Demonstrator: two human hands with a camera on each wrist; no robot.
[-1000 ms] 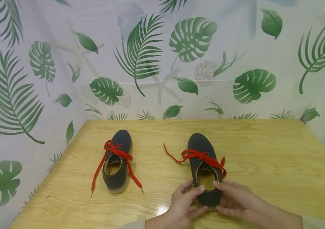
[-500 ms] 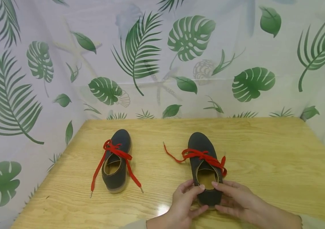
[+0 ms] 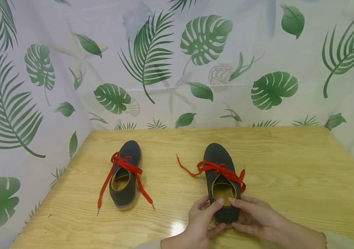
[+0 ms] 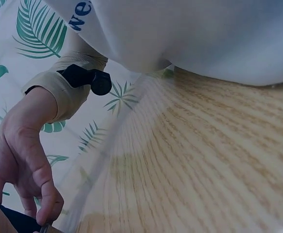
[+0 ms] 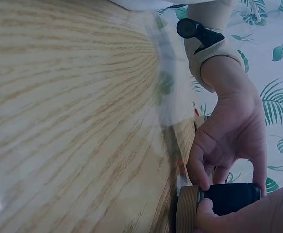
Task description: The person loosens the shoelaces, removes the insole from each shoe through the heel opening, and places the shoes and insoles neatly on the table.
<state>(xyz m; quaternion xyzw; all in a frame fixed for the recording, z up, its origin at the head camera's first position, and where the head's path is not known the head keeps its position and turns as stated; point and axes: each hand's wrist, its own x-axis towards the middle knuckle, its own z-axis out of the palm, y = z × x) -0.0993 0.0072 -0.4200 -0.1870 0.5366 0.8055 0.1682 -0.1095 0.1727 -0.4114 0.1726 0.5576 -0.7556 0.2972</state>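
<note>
In the head view, a dark navy lace-up shoe (image 3: 218,155) with a red lace (image 3: 208,166) stands on the table at right of centre, toe pointing away. My left hand (image 3: 200,219) grips the left side of its heel, thumb at the collar. On the opposite side my right hand (image 3: 259,218) holds the heel the same way, its thumb next to the other. The right wrist view shows the dark heel (image 5: 231,198) and tan sole (image 5: 186,208) between fingers of both hands. Only a small dark piece of the shoe (image 4: 19,219) shows in the left wrist view.
A matching shoe (image 3: 125,193) stands to the left, its red lace tied in a bow (image 3: 122,159) with the ends trailing on the wooden table (image 3: 80,221). A white cloth with green leaf prints (image 3: 161,114) hangs along the back and sides.
The head view has shifted slightly, so the scene sits a little further left. Both hands keep their hold on the heel, and the two shoes stay where they were on the table.
</note>
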